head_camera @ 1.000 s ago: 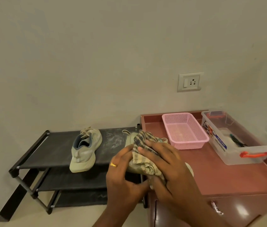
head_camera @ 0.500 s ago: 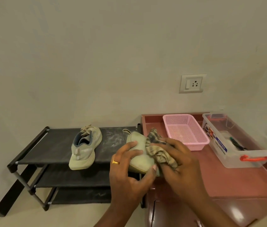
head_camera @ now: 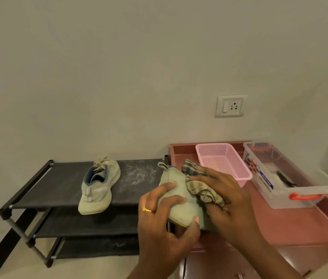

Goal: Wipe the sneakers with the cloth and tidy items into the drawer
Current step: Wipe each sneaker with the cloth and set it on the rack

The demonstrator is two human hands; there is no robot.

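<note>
My left hand (head_camera: 160, 222), with a gold ring, grips a pale green sneaker (head_camera: 176, 195) from below and the left, holding it in the air between the rack and the cabinet. My right hand (head_camera: 227, 200) presses a checked brown cloth (head_camera: 201, 188) against the sneaker's right side. The sneaker's right half is hidden by the cloth and the hand. The second pale green sneaker (head_camera: 98, 188) lies on the top shelf of the black shoe rack (head_camera: 56, 184), laces toward the wall.
A reddish-brown cabinet (head_camera: 292, 224) stands right of the rack, its drawers below shut. On top sit a pink mesh basket (head_camera: 223, 160) and a clear plastic box (head_camera: 292, 178) with an orange latch and small items inside. White dust marks the rack's top shelf. A wall socket (head_camera: 230, 105) is above.
My right hand has slid the cloth from the top of the sneaker to its right side. The left hand has turned the sneaker so more of its surface shows.
</note>
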